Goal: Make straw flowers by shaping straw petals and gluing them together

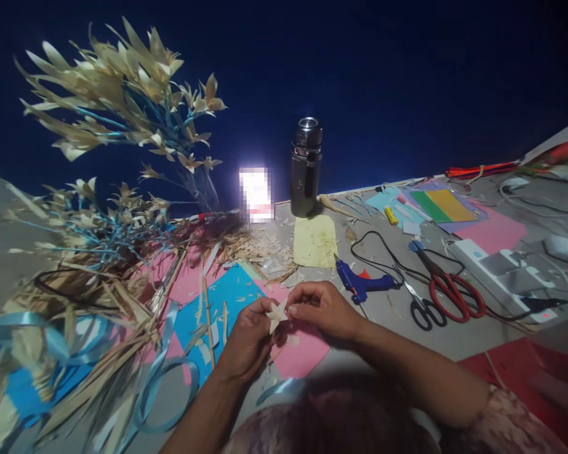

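Note:
A small cream star-shaped flower (278,317) is pinched in my left hand (250,335), above pink and blue paper. My right hand (320,309) is closed at the flower's right side, its thumb and forefinger together at a petal. Beyond my right hand lies a blue glue gun (363,282). Blue paper (231,296) strewn with straw bits lies past my left hand. A yellow paper square (314,243) sits farther back.
A dark flask (305,170) stands at the back beside a bright screen (256,195). Dried-flower branches (123,107) rise at left. Red-handled scissors (447,293), black-handled scissors (426,312) and a power strip (506,277) lie at right. Blue ribbon (163,378) curls at front left.

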Action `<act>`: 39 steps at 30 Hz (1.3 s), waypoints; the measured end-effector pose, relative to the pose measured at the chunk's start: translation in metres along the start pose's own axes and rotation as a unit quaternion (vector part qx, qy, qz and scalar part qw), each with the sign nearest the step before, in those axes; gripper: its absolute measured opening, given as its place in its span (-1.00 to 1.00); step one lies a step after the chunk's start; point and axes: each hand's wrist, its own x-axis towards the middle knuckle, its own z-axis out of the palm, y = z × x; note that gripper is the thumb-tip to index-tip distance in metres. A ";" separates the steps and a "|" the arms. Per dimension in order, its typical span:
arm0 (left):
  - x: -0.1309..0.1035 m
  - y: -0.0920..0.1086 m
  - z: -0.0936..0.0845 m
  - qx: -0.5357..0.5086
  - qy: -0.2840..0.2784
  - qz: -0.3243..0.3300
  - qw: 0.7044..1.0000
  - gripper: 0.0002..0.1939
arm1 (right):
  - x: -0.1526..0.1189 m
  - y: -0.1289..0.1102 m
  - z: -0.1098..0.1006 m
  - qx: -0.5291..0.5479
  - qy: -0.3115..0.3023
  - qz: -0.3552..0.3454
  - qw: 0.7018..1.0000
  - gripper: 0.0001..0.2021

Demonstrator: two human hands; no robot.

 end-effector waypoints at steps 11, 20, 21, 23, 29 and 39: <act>-0.002 -0.002 0.000 0.028 -0.043 0.020 0.998 -0.66 | 0.000 0.001 -0.002 -0.015 0.000 -0.027 1.000 -0.65; -0.006 -0.005 -0.007 0.092 -0.009 0.106 0.990 -0.71 | 0.002 0.006 -0.003 0.018 0.044 -0.018 0.999 -0.60; -0.006 -0.004 -0.006 0.074 -0.017 0.093 0.993 -0.69 | 0.002 0.006 -0.003 0.019 0.043 -0.019 0.999 -0.61; -0.006 -0.002 -0.002 0.037 -0.036 0.070 0.996 -0.64 | 0.002 0.007 -0.003 0.022 0.041 -0.015 0.999 -0.62; -0.006 0.002 0.004 -0.004 -0.059 0.043 0.997 -0.57 | 0.000 0.002 0.001 0.036 0.029 -0.022 0.999 -0.65; -0.002 -0.005 0.001 -0.008 -0.033 0.008 0.999 -0.61 | 0.001 0.003 0.002 -0.028 0.030 -0.038 0.998 -0.72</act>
